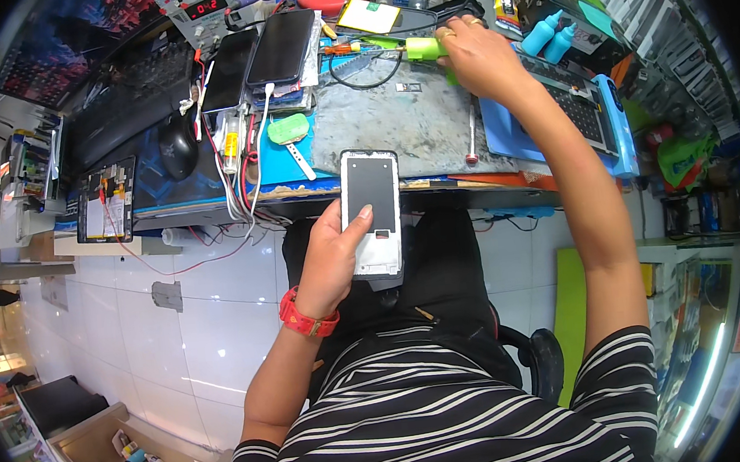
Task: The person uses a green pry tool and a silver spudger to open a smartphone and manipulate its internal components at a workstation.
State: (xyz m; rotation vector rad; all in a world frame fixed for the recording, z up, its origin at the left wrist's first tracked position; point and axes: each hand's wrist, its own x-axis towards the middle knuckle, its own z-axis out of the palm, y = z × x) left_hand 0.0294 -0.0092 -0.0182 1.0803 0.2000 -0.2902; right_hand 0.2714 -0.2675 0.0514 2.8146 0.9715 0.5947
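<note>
My left hand (336, 250) grips a phone frame (371, 187) upright above my lap, thumb pressed on its dark middle. The frame has whitish edges, a small square cutout and a pale lower part. At the back of the bench, my right hand (479, 52) is curled over the end of a tool with a lime-green handle (423, 49). Its thin shaft points left, toward an orange-and-clear tool handle (343, 48). My right fingertips are partly hidden. Below lies a grey, stained work mat (378, 125) with a small metal part (408, 88) on it.
Two dark phones (282, 49) rest on stacks at the back left, near a power supply (208, 9). A green-topped brush (288, 131) lies beside white cables. On the right are a blue tray (502, 131) and light-blue bottles (558, 43). An opened tablet (108, 201) hangs over the left edge.
</note>
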